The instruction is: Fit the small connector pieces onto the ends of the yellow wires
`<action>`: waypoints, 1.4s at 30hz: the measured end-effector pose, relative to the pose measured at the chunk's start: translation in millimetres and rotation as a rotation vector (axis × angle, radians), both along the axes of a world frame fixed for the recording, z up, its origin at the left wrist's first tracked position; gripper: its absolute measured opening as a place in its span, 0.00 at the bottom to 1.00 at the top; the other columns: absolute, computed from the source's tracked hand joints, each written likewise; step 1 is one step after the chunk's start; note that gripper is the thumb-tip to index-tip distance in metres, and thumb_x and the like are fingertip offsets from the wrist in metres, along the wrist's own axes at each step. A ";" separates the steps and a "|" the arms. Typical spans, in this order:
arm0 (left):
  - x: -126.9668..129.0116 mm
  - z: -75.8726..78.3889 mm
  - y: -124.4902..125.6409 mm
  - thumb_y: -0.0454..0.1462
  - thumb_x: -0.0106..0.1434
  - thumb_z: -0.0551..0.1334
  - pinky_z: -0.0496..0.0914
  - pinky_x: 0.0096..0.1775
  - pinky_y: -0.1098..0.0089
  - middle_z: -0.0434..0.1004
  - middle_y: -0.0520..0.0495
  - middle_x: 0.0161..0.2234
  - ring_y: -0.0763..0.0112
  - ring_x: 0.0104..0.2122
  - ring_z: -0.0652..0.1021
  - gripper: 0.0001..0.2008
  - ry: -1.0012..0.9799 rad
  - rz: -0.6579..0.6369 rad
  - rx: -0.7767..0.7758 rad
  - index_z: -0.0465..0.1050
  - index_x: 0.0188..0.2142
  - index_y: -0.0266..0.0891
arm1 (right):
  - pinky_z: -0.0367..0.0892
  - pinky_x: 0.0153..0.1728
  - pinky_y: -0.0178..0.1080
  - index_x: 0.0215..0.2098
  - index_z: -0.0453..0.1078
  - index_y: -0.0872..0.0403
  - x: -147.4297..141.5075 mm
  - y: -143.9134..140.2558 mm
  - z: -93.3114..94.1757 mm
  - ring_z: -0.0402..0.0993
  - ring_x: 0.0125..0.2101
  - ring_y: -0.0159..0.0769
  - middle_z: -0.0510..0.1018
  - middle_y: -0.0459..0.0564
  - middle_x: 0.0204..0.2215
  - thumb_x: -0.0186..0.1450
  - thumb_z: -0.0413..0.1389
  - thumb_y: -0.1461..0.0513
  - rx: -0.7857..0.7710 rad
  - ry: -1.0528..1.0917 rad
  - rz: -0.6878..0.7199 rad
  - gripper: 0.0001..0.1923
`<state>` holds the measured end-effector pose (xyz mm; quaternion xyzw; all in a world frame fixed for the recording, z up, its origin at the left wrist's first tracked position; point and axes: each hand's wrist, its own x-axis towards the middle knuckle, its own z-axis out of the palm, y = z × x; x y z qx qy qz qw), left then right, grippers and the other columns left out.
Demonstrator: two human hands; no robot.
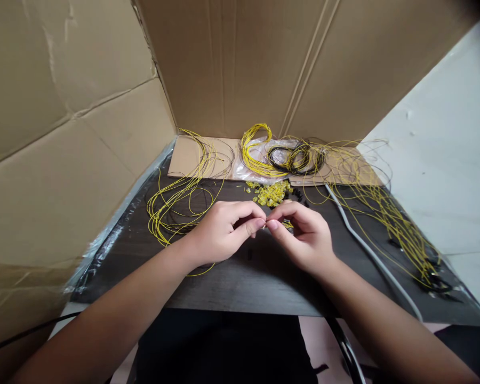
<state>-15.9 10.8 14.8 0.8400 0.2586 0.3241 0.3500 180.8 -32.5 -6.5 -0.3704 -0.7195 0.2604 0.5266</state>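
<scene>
My left hand (228, 229) and my right hand (304, 232) meet fingertip to fingertip above the middle of the dark table. Each is closed in a pinch of thumb and forefinger. Between the tips shows a tiny coppery bit that looks like the end of a thin wire (266, 218); most of it is hidden by the fingers. Just beyond the hands lies a pile of small clear-yellow plastic pieces (272, 193), with small black pieces (298, 194) beside it. Loose yellow wires (160, 213) loop on the table left of my left hand, some passing behind it.
A yellow wire coil (248, 154) and a black coil (304, 160) rest on a plastic bag at the back. More yellow wires (400, 229) sprawl to the right. A white cable (362, 242) crosses the dark table (240, 288). Cardboard walls (248, 64) stand behind and left.
</scene>
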 end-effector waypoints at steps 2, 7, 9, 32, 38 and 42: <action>0.4 -0.1 0.2 0.37 0.70 0.59 0.66 0.31 0.76 0.74 0.54 0.25 0.78 0.25 0.74 0.08 0.001 0.002 -0.010 0.74 0.36 0.38 | 0.67 0.31 0.35 0.38 0.71 0.53 -0.2 0.3 1.0 0.71 0.29 0.29 0.76 0.46 0.29 0.64 0.60 0.68 0.031 -0.031 -0.018 0.05; 0.7 -1.4 0.7 0.38 0.70 0.58 0.66 0.32 0.75 0.75 0.54 0.25 0.77 0.26 0.74 0.08 0.016 0.023 0.006 0.74 0.36 0.38 | 0.67 0.30 0.34 0.37 0.72 0.54 0.4 1.9 3.2 0.72 0.28 0.29 0.77 0.46 0.29 0.63 0.60 0.69 0.121 -0.094 -0.050 0.06; 0.4 -1.7 0.5 0.37 0.69 0.59 0.66 0.31 0.75 0.75 0.53 0.25 0.77 0.26 0.74 0.08 0.017 0.026 0.012 0.74 0.35 0.38 | 0.67 0.30 0.34 0.37 0.72 0.53 1.0 2.1 3.8 0.72 0.27 0.29 0.77 0.46 0.28 0.63 0.60 0.69 0.128 -0.108 -0.051 0.05; 0.5 1.2 -0.3 0.39 0.69 0.60 0.65 0.29 0.76 0.76 0.53 0.24 0.78 0.24 0.74 0.09 -0.017 0.015 -0.100 0.76 0.36 0.38 | 0.69 0.29 0.35 0.38 0.74 0.54 4.3 0.8 1.3 0.73 0.27 0.30 0.77 0.47 0.28 0.67 0.57 0.64 -0.048 0.024 -0.026 0.04; 0.1 1.9 -0.1 0.41 0.69 0.60 0.65 0.28 0.75 0.76 0.52 0.24 0.77 0.24 0.74 0.11 -0.033 -0.008 -0.163 0.76 0.36 0.37 | 0.70 0.27 0.33 0.38 0.74 0.54 2.6 2.0 -0.2 0.73 0.26 0.29 0.77 0.47 0.28 0.66 0.60 0.61 -0.132 0.104 -0.018 0.04; 0.5 2.8 -0.1 0.41 0.68 0.60 0.63 0.27 0.76 0.75 0.53 0.24 0.78 0.24 0.73 0.10 -0.016 -0.016 -0.172 0.76 0.35 0.37 | 0.70 0.27 0.33 0.38 0.74 0.54 2.2 2.1 -1.2 0.74 0.26 0.29 0.77 0.47 0.28 0.65 0.61 0.62 -0.139 0.095 0.016 0.03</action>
